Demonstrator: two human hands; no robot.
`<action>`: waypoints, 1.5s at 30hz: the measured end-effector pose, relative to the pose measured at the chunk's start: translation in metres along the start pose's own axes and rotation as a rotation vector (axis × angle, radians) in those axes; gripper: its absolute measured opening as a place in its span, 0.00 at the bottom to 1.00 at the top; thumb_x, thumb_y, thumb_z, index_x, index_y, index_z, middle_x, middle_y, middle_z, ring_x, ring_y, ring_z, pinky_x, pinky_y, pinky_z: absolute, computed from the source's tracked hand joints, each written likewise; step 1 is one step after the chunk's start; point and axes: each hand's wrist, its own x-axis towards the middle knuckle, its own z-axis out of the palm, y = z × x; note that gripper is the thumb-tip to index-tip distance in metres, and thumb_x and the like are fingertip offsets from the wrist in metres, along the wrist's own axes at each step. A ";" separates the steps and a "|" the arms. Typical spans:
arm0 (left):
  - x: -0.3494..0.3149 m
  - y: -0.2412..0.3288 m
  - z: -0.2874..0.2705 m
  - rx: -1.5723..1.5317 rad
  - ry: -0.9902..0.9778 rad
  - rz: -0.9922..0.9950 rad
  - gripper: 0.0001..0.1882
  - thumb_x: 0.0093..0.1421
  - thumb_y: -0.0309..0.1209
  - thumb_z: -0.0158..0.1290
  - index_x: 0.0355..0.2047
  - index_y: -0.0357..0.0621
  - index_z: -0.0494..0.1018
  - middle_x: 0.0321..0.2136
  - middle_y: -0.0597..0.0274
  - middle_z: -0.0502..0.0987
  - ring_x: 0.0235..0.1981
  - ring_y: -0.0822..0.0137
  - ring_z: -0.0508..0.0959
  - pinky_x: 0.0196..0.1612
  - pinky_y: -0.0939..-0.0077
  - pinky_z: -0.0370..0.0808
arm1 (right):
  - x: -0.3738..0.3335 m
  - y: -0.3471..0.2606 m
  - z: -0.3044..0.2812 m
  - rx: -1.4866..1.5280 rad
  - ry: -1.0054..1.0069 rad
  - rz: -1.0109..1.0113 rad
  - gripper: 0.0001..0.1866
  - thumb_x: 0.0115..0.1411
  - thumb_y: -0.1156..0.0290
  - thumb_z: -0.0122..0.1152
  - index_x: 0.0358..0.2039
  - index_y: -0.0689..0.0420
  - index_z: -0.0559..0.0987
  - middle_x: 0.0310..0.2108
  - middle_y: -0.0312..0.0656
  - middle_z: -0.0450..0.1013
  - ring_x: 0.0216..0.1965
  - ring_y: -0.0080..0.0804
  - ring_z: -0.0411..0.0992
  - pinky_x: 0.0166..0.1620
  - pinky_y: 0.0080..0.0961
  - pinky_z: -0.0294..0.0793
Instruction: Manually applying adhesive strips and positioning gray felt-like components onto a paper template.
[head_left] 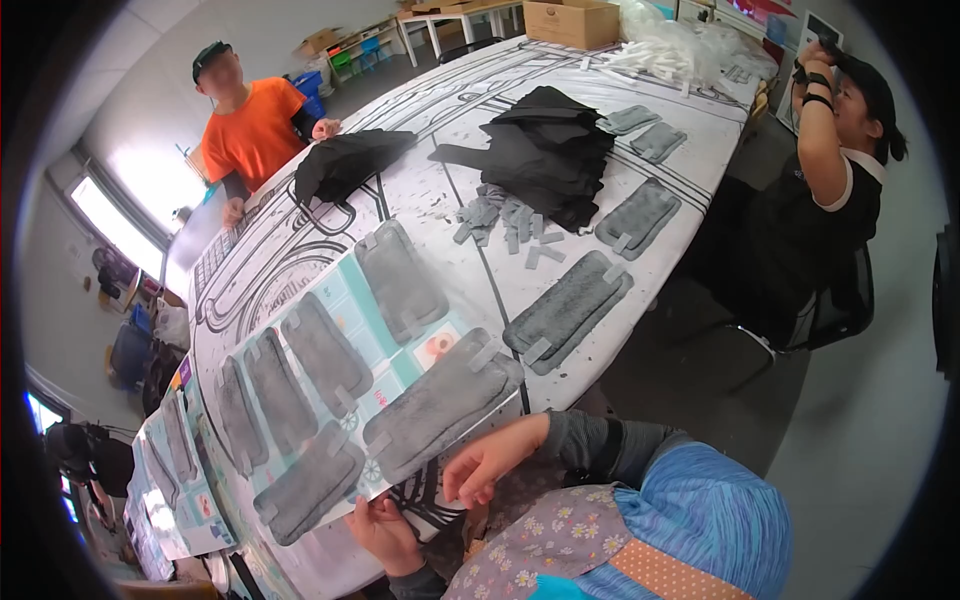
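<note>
Blue cap [715,510] is closest to cam, orange dotted band [680,570] & floral cloth [540,540] next to it. Looks like a co-worker's head from behind/above. Wearer's own hands: neither in frame, so no grip to report.

Co-worker's left hand [385,535]: fingers bent, nr edge of printed sheet [405,365]; can't tell if touching. Co-worker's right hand [485,468]: fingers loosely curled, nothing visible in it, just off same edge.

Grey pads [445,400]: six on that sheet, four more out to the right on bare tabletop [460,275]. Small grey tabs [490,215] in a loose heap beside black cloth stack [555,150].

Risks, my read:
- Sheet bump: knuckle or cuff catches the edge, whole sheet slews & pads go w/ it, b/c they look loose.
- Pads to the right sit nr tabletop edge; elbow swing from striped sleeve [650,440] poss knocks one to floor [700,330].
- Tabs: dragging the stack prob scatters them, b/c they're light & right up against it.
- Cap & cloth block view of co-worker's lap side; anything slipping there goes unseen.
</note>
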 end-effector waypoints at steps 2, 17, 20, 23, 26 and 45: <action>-0.003 0.000 0.004 0.009 -0.019 -0.002 0.03 0.66 0.26 0.48 0.37 0.41 0.65 0.35 0.57 0.77 0.33 0.67 0.80 0.29 0.85 0.80 | -0.003 -0.001 0.003 -0.005 0.004 -0.005 0.17 0.68 0.60 0.55 0.50 0.57 0.73 0.39 0.34 0.75 0.40 0.20 0.71 0.45 0.20 0.72; -0.005 0.002 0.010 -0.023 -0.021 -0.062 0.13 0.65 0.25 0.48 0.50 0.49 0.66 0.38 0.61 0.78 0.33 0.66 0.81 0.30 0.81 0.76 | -0.006 -0.013 0.015 0.096 0.131 0.091 0.15 0.65 0.67 0.59 0.50 0.57 0.73 0.39 0.30 0.72 0.39 0.15 0.67 0.43 0.15 0.69; -0.004 0.002 0.006 -0.043 0.010 -0.061 0.14 0.65 0.25 0.46 0.51 0.49 0.65 0.40 0.60 0.79 0.34 0.64 0.82 0.30 0.81 0.77 | -0.004 -0.007 0.012 0.128 0.118 0.099 0.15 0.65 0.68 0.59 0.50 0.55 0.73 0.39 0.29 0.72 0.39 0.14 0.67 0.41 0.13 0.69; -0.002 0.000 -0.001 -0.073 -0.051 -0.093 0.17 0.66 0.25 0.45 0.55 0.48 0.63 0.42 0.57 0.78 0.37 0.61 0.83 0.33 0.79 0.80 | -0.005 -0.005 0.009 0.085 0.097 0.112 0.15 0.68 0.71 0.51 0.54 0.60 0.72 0.45 0.39 0.74 0.43 0.22 0.71 0.48 0.21 0.72; -0.003 0.000 0.001 -0.060 -0.057 -0.101 0.18 0.67 0.25 0.44 0.57 0.48 0.62 0.43 0.56 0.78 0.37 0.61 0.83 0.33 0.79 0.81 | -0.006 -0.005 0.008 0.098 0.102 0.113 0.15 0.68 0.71 0.51 0.54 0.60 0.72 0.45 0.39 0.74 0.43 0.23 0.71 0.48 0.22 0.72; -0.005 0.000 0.006 -0.036 -0.045 -0.077 0.14 0.66 0.26 0.45 0.52 0.47 0.64 0.41 0.58 0.78 0.35 0.64 0.82 0.31 0.80 0.78 | -0.007 -0.003 0.005 0.077 0.030 0.026 0.09 0.68 0.71 0.50 0.46 0.59 0.74 0.41 0.35 0.73 0.42 0.20 0.70 0.47 0.19 0.71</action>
